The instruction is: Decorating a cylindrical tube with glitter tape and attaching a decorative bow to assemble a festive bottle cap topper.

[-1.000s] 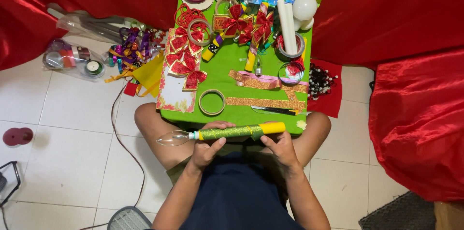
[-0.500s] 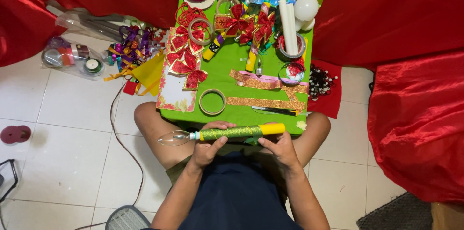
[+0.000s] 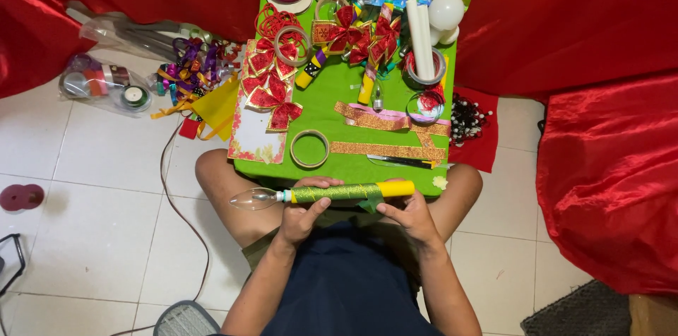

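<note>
Green-wrapped candle lamp [image 3: 332, 193] unmoved, still gripped by fingers of both hands.

Red bows [image 3: 272, 89], a tape ring [image 3: 309, 149] and glitter ribbon strips [image 3: 387, 149] lie on the green table [image 3: 332, 96].

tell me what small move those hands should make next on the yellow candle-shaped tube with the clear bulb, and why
Probably press down the loose green ribbon end with the right hand: it hangs off the yellow tube, which the left hand grips.
</note>
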